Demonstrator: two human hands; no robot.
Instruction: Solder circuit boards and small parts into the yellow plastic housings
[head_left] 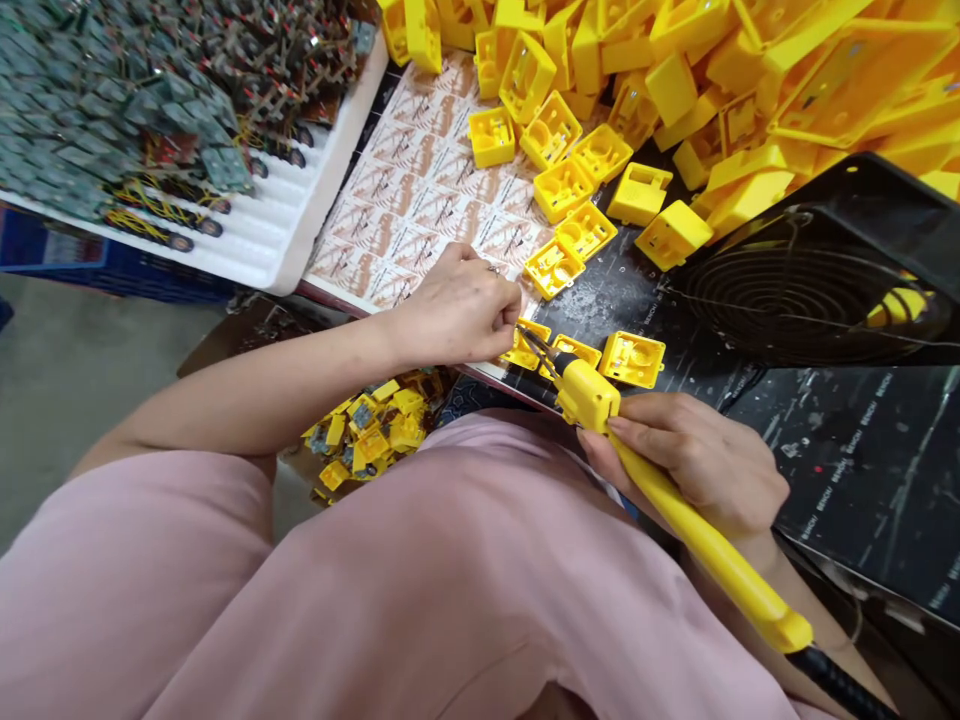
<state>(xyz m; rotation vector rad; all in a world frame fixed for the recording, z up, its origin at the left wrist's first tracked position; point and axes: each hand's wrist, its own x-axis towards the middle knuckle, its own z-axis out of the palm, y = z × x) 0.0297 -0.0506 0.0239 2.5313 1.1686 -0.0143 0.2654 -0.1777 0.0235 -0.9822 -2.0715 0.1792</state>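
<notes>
In the head view, the yellow soldering iron (688, 522) lies on a slant, its long axis running from the cable end, near right, to the metal tip, which points far left over a small yellow housing (519, 352) at the table's near edge. The right hand (705, 460) grips its handle, wrist bent. The left hand (461, 305) reaches in from the left, palm down, fingers curled; whether they pinch anything I cannot tell.
</notes>
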